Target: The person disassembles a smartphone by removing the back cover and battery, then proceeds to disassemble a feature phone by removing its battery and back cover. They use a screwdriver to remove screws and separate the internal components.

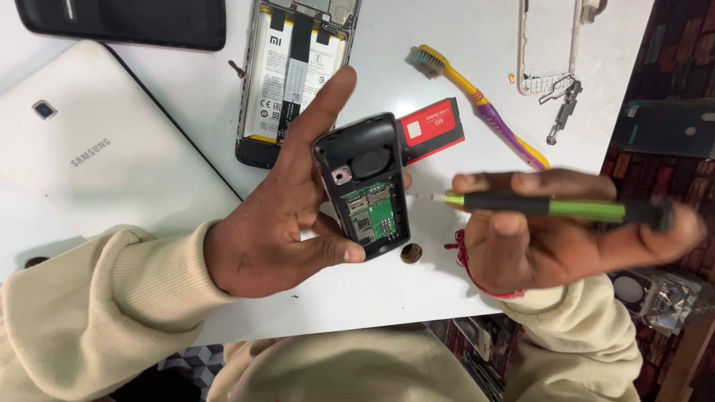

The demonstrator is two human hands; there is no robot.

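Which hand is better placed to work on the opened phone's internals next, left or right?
Right, probably. The right hand already holds the green screwdriver, tip pointing at the small black phone. The left hand is occupied gripping that phone, open back facing up, so it serves as the holder.

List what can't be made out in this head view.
- Screwdriver rear end: motion-blurred, as are the right hand fingertips.
- Small black phone: front side faces away; left hand covers its left edge.
- Red battery: partly behind the phone.
- Opened smartphone and white frame: tops cut by the picture's edge.
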